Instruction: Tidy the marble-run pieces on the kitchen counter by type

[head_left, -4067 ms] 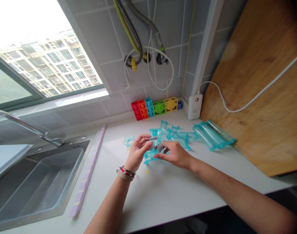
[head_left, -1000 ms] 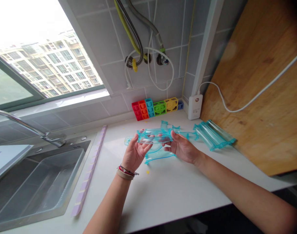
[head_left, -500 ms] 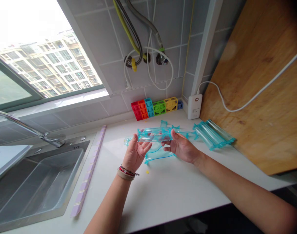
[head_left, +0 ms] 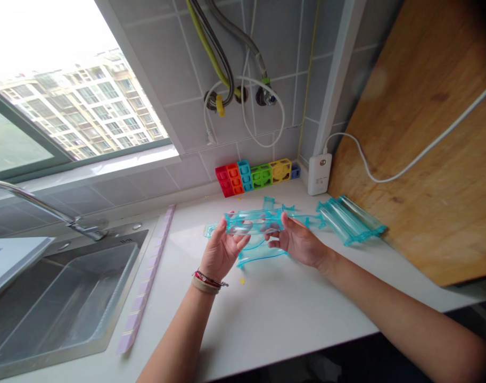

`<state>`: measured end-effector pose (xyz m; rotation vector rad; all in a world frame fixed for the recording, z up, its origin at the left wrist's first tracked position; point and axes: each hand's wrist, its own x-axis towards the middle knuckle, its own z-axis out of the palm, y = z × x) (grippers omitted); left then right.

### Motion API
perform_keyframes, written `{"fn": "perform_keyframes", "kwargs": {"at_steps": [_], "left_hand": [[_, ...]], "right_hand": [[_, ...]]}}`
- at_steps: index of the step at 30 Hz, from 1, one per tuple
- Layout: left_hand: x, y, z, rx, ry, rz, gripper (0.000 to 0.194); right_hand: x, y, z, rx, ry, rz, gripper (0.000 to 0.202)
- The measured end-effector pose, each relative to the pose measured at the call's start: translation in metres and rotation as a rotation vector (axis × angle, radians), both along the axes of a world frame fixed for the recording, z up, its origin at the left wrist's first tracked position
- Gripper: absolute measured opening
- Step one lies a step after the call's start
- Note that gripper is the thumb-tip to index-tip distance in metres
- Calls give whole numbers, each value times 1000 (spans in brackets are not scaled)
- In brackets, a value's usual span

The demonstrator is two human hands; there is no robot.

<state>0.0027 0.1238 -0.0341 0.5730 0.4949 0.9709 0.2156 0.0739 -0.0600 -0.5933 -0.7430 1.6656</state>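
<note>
A clear turquoise plastic piece (head_left: 253, 221) is held level above the white counter, between my two hands. My left hand (head_left: 222, 250) grips its left end, palm turned up and thumb on the near side. At the right end, my right hand (head_left: 298, 240) pinches it with the thumb on top and fingers beneath. Under and behind it lie more clear turquoise pieces (head_left: 262, 257), partly hidden by the held one. Several joined turquoise tubes (head_left: 348, 219) rest on the counter to the right of my right hand.
Coloured blocks (head_left: 261, 175) line the back wall. A white device (head_left: 319, 174) with a cable stands in the corner beside a wooden board (head_left: 434, 159). To the left are a lilac strip (head_left: 149, 276), a sink (head_left: 71, 303) and a faucet (head_left: 87, 229). A yellow bit (head_left: 243, 281) lies near.
The held turquoise piece has tilted slightly, its near side lower. Both hands keep their hold in nearly the same place.
</note>
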Motion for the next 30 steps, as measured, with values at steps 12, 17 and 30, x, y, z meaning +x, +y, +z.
{"fn": "perform_keyframes", "kwargs": {"at_steps": [12,17,30], "left_hand": [[-2,-1,-4,94,16,-153,26],[-4,-6,-3,175,85,-293,31],[-3,-10,-5,237,92,-459,35]], "right_hand": [[3,4,18,-31,-59,-88,64],[4,0,10,65,-221,33,55],[34,-47,73,493,-1277,93,53]]}}
